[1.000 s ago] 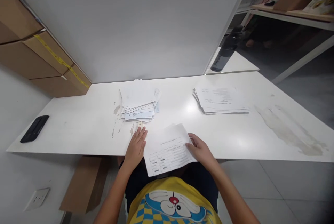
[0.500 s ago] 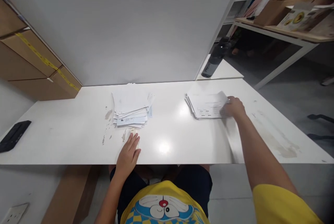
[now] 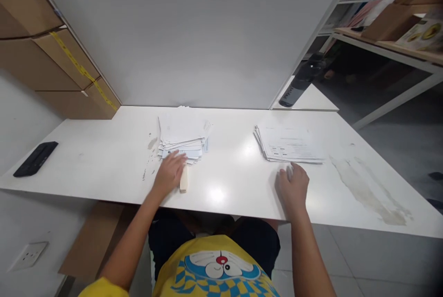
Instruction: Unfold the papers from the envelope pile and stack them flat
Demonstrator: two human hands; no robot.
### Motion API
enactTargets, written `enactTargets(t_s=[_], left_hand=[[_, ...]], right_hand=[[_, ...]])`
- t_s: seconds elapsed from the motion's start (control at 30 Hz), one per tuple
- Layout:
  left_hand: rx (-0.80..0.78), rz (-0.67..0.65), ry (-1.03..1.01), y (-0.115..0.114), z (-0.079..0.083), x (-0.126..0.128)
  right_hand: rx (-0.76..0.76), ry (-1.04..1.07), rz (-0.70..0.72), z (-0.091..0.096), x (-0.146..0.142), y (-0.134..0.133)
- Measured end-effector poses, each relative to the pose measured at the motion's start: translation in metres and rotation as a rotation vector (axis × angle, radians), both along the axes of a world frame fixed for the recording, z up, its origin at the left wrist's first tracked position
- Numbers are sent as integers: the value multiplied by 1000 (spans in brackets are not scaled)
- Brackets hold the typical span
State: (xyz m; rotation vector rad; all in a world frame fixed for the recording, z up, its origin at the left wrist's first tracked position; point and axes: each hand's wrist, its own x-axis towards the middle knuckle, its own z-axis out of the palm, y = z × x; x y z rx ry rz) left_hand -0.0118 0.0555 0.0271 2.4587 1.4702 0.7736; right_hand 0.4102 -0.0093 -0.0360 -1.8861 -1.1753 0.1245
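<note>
A thick, uneven stack of papers (image 3: pixel 182 128) lies on the left part of the white desk. My left hand (image 3: pixel 170 171) reaches over its front edge, fingers stretched out; whether they touch the sheets I cannot tell. Just right of that hand lies a small cream-coloured bar (image 3: pixel 183 181), its far end close to the stack. A thinner stack of printed sheets (image 3: pixel 290 142) rests on the right, slightly fanned at its left side. In front of it is my right hand (image 3: pixel 294 186), fingers bent with a gap between thumb and forefinger, holding nothing.
A grey-white panel (image 3: pixel 194 34) stands along the back of the white desk (image 3: pixel 228 181). Cardboard boxes (image 3: pixel 79 103) are piled at the left, near a black flat device (image 3: pixel 36 158). A dark bottle (image 3: pixel 301 80) stands behind the right stack. Dried smears (image 3: pixel 367 186) mark the desk's right side.
My right hand has let go of the sheets on the right stack and moved left and toward me. My left hand has come off the cream-coloured bar and moved forward to the left stack.
</note>
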Motion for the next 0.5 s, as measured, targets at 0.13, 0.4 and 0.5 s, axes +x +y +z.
enactTargets(t_s=[0.13,0.4,0.5], left_hand=[[-58,161,173,79,8,1],[-75,86,290,80,0,21],[-80,85,271,69,5,21]], right_hand=[[-50,-28,14,-1,1,0],[-112,-52,-8,3,0,-6],[-130,-93,8,-1,3,-7]])
